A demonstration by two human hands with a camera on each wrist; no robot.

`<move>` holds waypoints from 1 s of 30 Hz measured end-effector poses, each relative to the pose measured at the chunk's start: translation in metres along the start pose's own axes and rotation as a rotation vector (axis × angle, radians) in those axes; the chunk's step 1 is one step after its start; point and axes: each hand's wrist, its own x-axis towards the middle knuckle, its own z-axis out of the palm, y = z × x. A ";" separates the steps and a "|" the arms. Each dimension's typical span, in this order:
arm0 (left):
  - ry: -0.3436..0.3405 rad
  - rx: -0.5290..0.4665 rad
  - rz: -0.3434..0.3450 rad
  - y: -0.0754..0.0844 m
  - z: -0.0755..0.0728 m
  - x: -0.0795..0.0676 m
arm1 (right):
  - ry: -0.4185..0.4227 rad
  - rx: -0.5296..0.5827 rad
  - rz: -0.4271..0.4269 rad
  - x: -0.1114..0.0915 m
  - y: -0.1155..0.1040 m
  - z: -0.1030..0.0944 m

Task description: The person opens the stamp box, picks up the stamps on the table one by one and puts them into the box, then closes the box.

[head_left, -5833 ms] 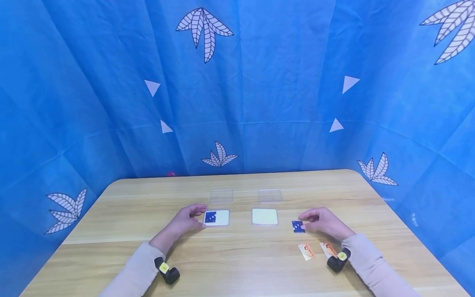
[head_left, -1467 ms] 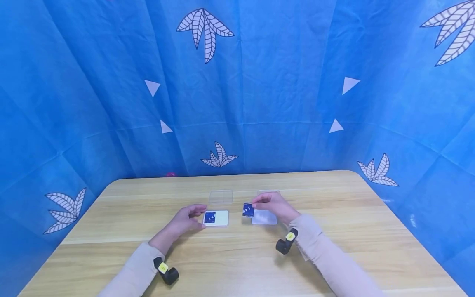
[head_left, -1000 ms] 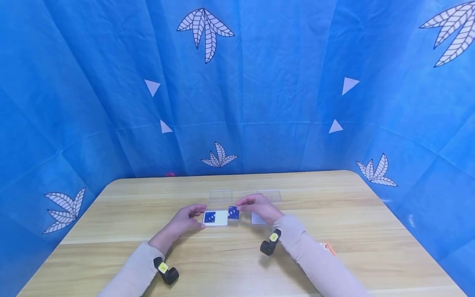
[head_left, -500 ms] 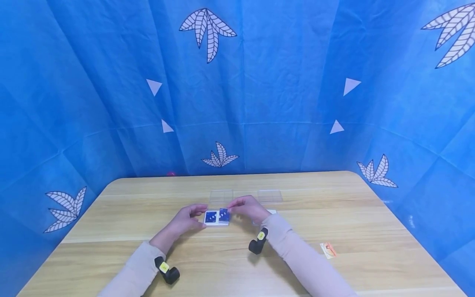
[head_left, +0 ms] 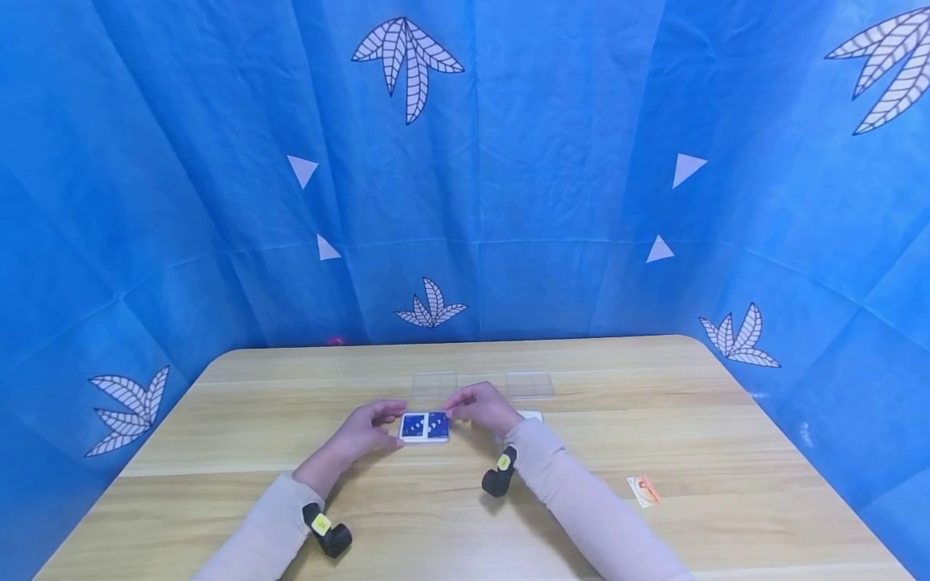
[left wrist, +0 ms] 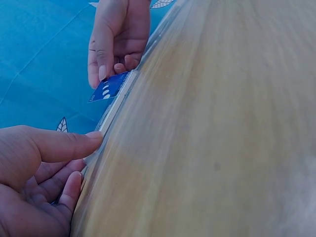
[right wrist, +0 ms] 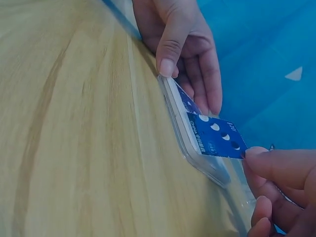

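Left of the bench's (head_left: 254, 403) midline, in front of its back edge, my left hand (head_left: 363, 429) steadies a white case (head_left: 425, 429), fingers and thumb parted just enough to grip across it. On the case's left half lies one blue stamp (head_left: 412, 425); a second blue stamp (head_left: 438, 424), in the gap to the right of the case a second ago, is now over the right half, which I judge brings its placing to the last part. My right hand (head_left: 483, 407) pinches its far right corner, fingers nearly closed. Toward the bench's right edge lies an orange stamp (head_left: 643, 491). From the head, the second stamp looks flat; my right wrist view shows it tilted, the pinched corner raised off the case. Whether its near edge touches, I cannot tell.
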 end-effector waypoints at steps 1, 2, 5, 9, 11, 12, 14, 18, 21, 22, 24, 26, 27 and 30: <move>0.003 -0.001 -0.003 0.000 0.000 0.000 | 0.008 0.003 0.001 0.000 0.000 0.001; 0.006 -0.006 -0.011 0.001 0.000 0.000 | 0.017 0.006 0.000 0.001 0.001 0.002; 0.013 -0.008 -0.015 0.001 0.000 -0.001 | 0.051 0.009 -0.001 0.002 0.002 0.005; 0.011 -0.015 -0.016 0.000 0.000 0.000 | 0.110 0.034 0.008 0.001 0.003 0.010; 0.009 -0.019 -0.015 -0.001 0.000 0.000 | 0.146 0.058 0.015 0.000 0.002 0.013; 0.009 -0.025 -0.020 -0.001 0.000 0.000 | 0.161 0.071 0.012 -0.001 0.001 0.014; 0.009 -0.021 -0.014 -0.001 0.000 0.000 | 0.186 0.101 0.012 -0.002 0.001 0.016; 0.007 -0.015 -0.004 0.000 0.000 0.000 | 0.207 0.150 -0.008 -0.003 0.002 0.020; 0.009 -0.015 -0.007 -0.001 0.001 0.001 | 0.215 0.158 -0.034 -0.004 0.005 0.022; 0.011 -0.017 -0.012 -0.001 0.001 0.001 | 0.220 0.157 -0.043 -0.004 0.005 0.023; 0.014 -0.011 -0.010 -0.001 0.001 0.001 | 0.229 0.154 -0.050 -0.004 0.006 0.024; 0.016 -0.005 -0.008 -0.001 0.001 0.001 | 0.239 0.144 -0.057 -0.004 0.008 0.024; 0.016 -0.001 -0.007 -0.001 0.001 0.001 | 0.243 0.138 -0.060 -0.004 0.008 0.025; 0.015 0.003 -0.007 -0.002 0.002 0.001 | 0.254 0.128 -0.055 -0.004 0.009 0.025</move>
